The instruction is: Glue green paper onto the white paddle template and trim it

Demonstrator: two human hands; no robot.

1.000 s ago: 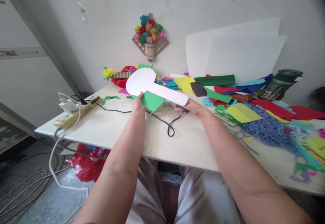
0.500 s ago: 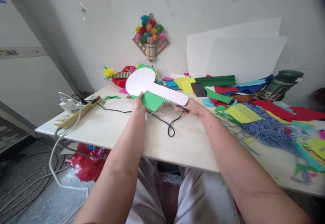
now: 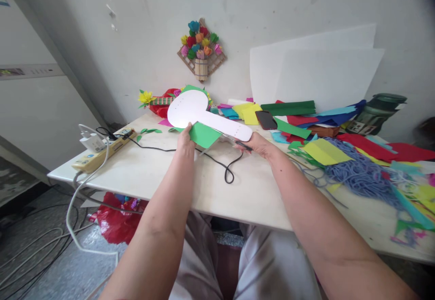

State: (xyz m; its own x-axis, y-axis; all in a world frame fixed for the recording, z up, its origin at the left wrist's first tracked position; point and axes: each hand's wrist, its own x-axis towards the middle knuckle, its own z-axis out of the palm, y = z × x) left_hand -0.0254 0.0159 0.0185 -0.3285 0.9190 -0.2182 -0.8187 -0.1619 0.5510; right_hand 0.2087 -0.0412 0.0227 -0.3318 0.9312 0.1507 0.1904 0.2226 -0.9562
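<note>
I am watching the left hand (image 3: 185, 137) pinching green paper (image 3: 204, 135) beneath a white cutout (image 3: 200, 112) while the right hand (image 3: 258, 144) is gripping scissors (image 3: 234, 140) over the table (image 3: 170, 173).

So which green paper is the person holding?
The flat green paper sheet pinched in the left hand, under the white paddle-shaped card. The dark green roll lies untouched further back.

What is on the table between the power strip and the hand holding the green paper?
In the head view, a black cable and small green paper leaves lie between the power strip and the left hand.
</note>
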